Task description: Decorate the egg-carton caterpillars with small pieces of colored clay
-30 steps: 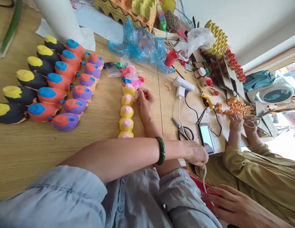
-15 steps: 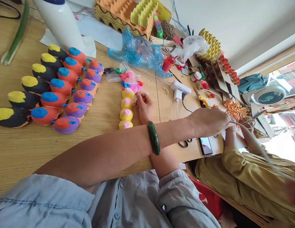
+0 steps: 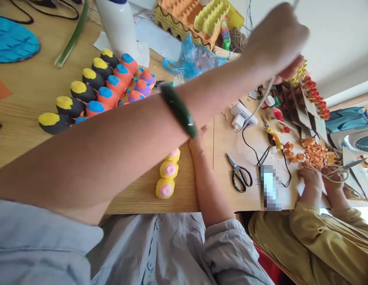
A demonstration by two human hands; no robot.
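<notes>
My left hand (image 3: pixel 276 39), on the arm with a green bangle (image 3: pixel 179 109), is raised high over the table and closed on a thin white cable (image 3: pixel 268 89). The cable hangs down toward a white charger block (image 3: pixel 240 116). My left forearm crosses in front of my right hand (image 3: pixel 198 136) and hides its fingers. The right hand rests on the wooden table (image 3: pixel 29 99) beside a row of yellow egg-carton pieces with pink tops (image 3: pixel 167 176).
Rows of painted carton pieces (image 3: pixel 97 89) lie at left. Black scissors (image 3: pixel 239 174), a blurred phone (image 3: pixel 270 188) and a yellow glue gun (image 3: pixel 273 134) lie at right. A co-worker in mustard sleeves (image 3: pixel 320 233) holds scissors (image 3: pixel 338 172) by orange scraps (image 3: pixel 313 152). Egg trays (image 3: pixel 196 18) stand behind.
My left hand rose from lap level to high above the table, drawing the white cable up with it. My right hand stayed by the yellow pieces and is now covered by the forearm.
</notes>
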